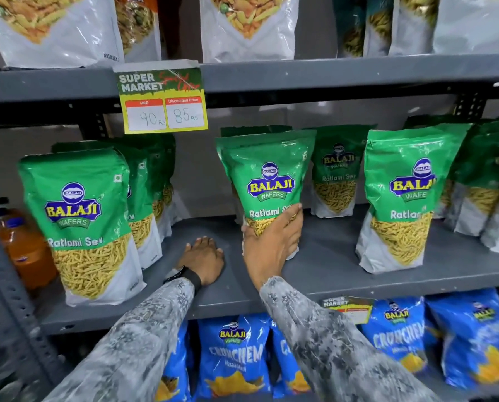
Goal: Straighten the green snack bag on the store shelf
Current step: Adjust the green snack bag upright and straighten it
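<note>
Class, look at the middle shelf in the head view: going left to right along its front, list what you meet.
Orange bottle → left green bag → left hand → right hand gripping the green snack bag → right green bag.

The grey metal shelf (pixel 329 268) carries upright green snack bags. The right hand (pixel 271 242) grips one green snack bag (pixel 267 184) standing mid-shelf. The left hand (pixel 203 259) lies flat on bare shelf just left of it. Further bags stand left (pixel 80 221) and right (pixel 401 198) of the hands, with another (pixel 336 172) behind.
</note>
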A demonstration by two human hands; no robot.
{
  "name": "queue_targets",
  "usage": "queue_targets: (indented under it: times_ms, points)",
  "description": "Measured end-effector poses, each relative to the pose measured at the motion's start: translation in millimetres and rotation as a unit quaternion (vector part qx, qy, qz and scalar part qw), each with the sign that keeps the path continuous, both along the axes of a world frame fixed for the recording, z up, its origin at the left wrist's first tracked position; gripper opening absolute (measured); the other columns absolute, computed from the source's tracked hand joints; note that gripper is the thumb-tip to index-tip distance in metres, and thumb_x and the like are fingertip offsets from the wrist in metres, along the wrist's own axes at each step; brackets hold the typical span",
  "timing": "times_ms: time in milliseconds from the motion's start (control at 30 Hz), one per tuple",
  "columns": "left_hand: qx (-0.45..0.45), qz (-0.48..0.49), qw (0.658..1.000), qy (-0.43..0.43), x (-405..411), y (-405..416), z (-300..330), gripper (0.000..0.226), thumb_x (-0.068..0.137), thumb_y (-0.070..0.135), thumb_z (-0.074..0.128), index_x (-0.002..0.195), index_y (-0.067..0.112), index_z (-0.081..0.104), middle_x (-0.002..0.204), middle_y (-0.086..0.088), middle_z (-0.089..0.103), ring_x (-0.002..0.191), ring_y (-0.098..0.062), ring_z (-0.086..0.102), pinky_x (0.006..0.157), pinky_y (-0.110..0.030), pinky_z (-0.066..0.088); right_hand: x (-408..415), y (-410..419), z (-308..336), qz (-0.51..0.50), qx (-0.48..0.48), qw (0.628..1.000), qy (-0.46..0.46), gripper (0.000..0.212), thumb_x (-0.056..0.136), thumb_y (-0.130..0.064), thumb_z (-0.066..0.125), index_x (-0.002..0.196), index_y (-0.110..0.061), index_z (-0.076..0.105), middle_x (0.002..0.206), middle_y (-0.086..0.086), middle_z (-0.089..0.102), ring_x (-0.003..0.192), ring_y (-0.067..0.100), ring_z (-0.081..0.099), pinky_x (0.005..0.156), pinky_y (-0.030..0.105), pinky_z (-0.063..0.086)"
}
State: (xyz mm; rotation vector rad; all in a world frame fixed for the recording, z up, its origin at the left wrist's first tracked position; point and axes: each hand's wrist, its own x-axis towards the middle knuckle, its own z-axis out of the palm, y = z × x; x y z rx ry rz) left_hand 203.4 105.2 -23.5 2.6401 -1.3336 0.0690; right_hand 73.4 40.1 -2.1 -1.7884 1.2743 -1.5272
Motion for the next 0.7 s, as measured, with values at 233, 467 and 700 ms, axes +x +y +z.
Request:
queue_targets:
  times_ms: [233, 467, 700]
  points:
    - [-0.002, -0.004, 1.0, 0.008, 2.0, 1.0, 1.8, 0.054, 0.103, 0.034, 0.023, 0.141, 0.002, 0.044, 0.155, -0.02, 0.039, 0.148, -0.034, 0.032, 0.123, -0.053, 0.019, -47.6, 40.4, -5.8, 0.028, -0.009, 1.0, -0.01, 0.129, 0.076, -0.039, 0.088, 0.162, -0.007, -0.003, 0.166, 0.016, 0.016, 0.149, 0.038, 0.026, 0.119, 0.056, 0.03]
    - [0.0, 0.003, 1.0, 0.018, 2.3, -0.8, 2.5, 0.049, 0.103, 0.033, 0.026, 0.134, 0.001, 0.048, 0.149, -0.022, 0.044, 0.143, -0.036, 0.036, 0.12, -0.056, 0.023, -74.7, 67.9, -4.8, 0.04, -0.003, 0.999, -0.015, 0.128, 0.078, -0.037, 0.087, 0.162, -0.014, -0.007, 0.167, 0.008, 0.011, 0.15, 0.031, 0.023, 0.121, 0.057, 0.026]
    - [0.013, -0.002, 1.0, 0.004, 3.9, -2.1, 1.1, 0.05, 0.104, 0.034, 0.027, 0.139, 0.001, 0.043, 0.153, -0.022, 0.04, 0.147, -0.036, 0.033, 0.121, -0.055, 0.021, -83.3, 80.1, -2.8, 0.042, 0.002, 0.999, -0.016, 0.13, 0.077, -0.037, 0.087, 0.162, -0.017, -0.009, 0.167, 0.007, 0.008, 0.152, 0.029, 0.02, 0.123, 0.056, 0.023]
